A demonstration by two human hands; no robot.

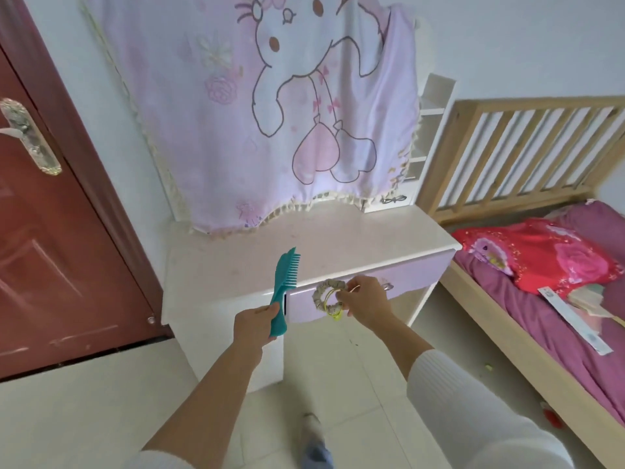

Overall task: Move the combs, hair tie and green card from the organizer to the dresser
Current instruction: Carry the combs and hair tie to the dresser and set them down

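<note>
My left hand (pixel 254 324) grips the handle of a teal comb (pixel 285 286), teeth pointing up and right, just in front of the dresser's front edge. My right hand (pixel 363 301) pinches a beige scrunchie hair tie (pixel 329 297) together with a thin yellow-green elastic, and both dangle in front of the lilac drawer. The white dresser top (pixel 321 245) lies just beyond both hands. No organizer or green card is in sight.
A pink cartoon cloth (pixel 270 106) hangs over the dresser's mirror. A dark red door (pixel 50 231) stands to the left. A wooden bed (pixel 541 265) with purple sheet and red pillow sits to the right. Narrow white shelves (pixel 429 130) rise at the dresser's back right.
</note>
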